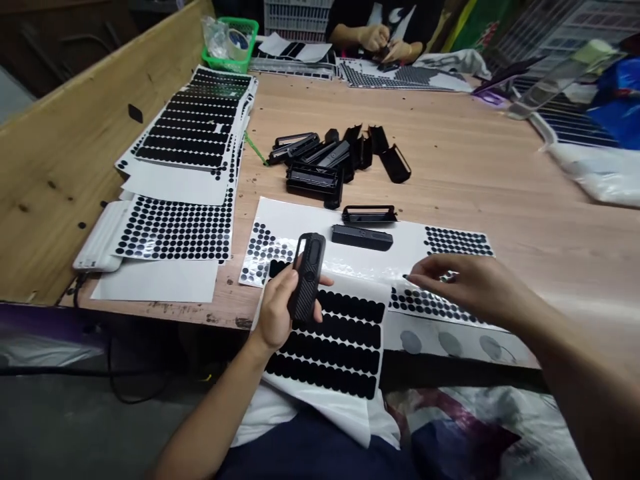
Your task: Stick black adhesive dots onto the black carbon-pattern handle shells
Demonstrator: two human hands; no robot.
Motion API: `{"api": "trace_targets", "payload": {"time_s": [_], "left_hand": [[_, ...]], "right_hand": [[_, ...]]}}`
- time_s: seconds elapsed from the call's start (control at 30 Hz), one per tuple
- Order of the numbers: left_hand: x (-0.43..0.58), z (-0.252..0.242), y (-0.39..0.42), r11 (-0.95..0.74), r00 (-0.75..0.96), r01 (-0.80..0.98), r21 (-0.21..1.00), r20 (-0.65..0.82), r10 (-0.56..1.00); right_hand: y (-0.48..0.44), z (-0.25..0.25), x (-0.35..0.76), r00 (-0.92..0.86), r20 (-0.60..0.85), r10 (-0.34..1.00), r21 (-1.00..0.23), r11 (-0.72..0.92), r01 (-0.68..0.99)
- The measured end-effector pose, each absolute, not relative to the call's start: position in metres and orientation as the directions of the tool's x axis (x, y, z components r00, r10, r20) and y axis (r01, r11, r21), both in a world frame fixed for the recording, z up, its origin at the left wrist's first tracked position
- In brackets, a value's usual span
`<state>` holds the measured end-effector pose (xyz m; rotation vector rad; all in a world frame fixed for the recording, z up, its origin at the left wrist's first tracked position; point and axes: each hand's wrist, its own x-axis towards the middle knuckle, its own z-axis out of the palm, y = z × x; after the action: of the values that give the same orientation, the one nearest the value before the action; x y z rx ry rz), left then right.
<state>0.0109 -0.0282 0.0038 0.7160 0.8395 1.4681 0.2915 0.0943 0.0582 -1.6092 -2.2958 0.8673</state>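
My left hand [274, 308] is wrapped round a black plastic casing [310, 273] with a slotted end and a ribbed lower part, tilted upright above the table edge. My right hand [463, 280] pinches a small black round sticker [407, 277] between thumb and forefinger, over a white sheet of black dots [457, 239]. Under my left hand, a sheet with rows of larger black stickers [350, 337] hangs over the edge onto my lap. Just beyond, a black oblong part [362, 237] and an open black frame [369, 213] lie on the dot sheet.
A pile of black casings [315, 175] lies mid-table. Stacked sticker sheets [175, 227] lie at left beside a wooden side board [65, 147], with a white power strip [103, 240]. A green basket [245, 65] stands at the back; a co-worker's hands [383, 43] work opposite.
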Motion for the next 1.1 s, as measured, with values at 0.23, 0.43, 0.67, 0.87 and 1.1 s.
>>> {"api": "trace_targets", "payload": {"time_s": [0.23,0.43,0.67,0.87,1.1], "left_hand": [[0.012,-0.002,-0.031,0.047,-0.052,-0.547,0.836,-0.09,0.995],[0.012,-0.003,-0.033,0.05,-0.051,-0.525,0.849,-0.089,0.995],[0.012,-0.002,-0.033,0.056,-0.033,-0.501,0.863,-0.084,0.996],[0.013,-0.004,-0.033,0.039,-0.035,-0.517,0.855,-0.067,0.997],[0.012,-0.003,-0.034,0.04,-0.044,-0.501,0.865,-0.072,0.996]], "right_hand": [[0.045,0.084,0.171,-0.525,-0.303,0.795,-0.949,-0.199,0.245],[0.049,0.075,0.155,-0.48,-0.333,0.811,-0.934,-0.215,0.285],[0.046,0.081,0.155,-0.455,-0.326,0.829,-0.92,-0.167,0.355],[0.046,0.086,0.154,-0.477,-0.321,0.818,-0.909,-0.124,0.399],[0.045,0.088,0.153,-0.493,-0.263,0.829,-0.882,0.0,0.471]]}}
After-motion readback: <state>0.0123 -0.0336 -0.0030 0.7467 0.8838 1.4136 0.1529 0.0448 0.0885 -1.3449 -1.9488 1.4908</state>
